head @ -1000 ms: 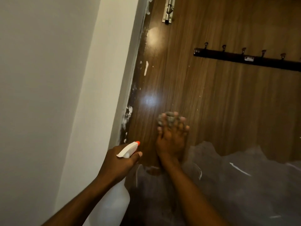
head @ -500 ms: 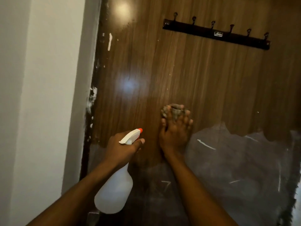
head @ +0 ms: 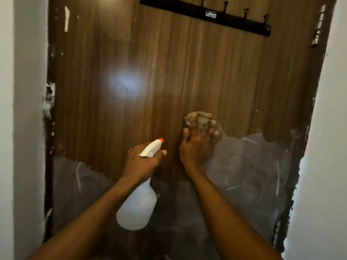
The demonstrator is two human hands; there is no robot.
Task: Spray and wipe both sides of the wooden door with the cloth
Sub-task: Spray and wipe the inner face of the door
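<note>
The brown wooden door (head: pixel 187 72) fills the view, shut in its frame. My right hand (head: pixel 197 143) presses a crumpled grey-brown cloth (head: pixel 200 120) flat against the door at mid height, fingers spread over it. To its left, my left hand (head: pixel 142 162) grips the neck of a white spray bottle (head: pixel 138 205) with an orange nozzle tip, pointing up and right at the door. The bottle's body hangs below my fist.
A black coat-hook rail (head: pixel 206 15) is fixed across the door's top. Torn grey film (head: pixel 253 175) covers the door's lower part. White walls (head: pixel 24 128) flank both sides closely. A hinge (head: pixel 318 30) shows at the upper right edge.
My view has shifted to the right and down, so the whole door width and the right wall now show. My right hand with the cloth has slid slightly right on the door.
</note>
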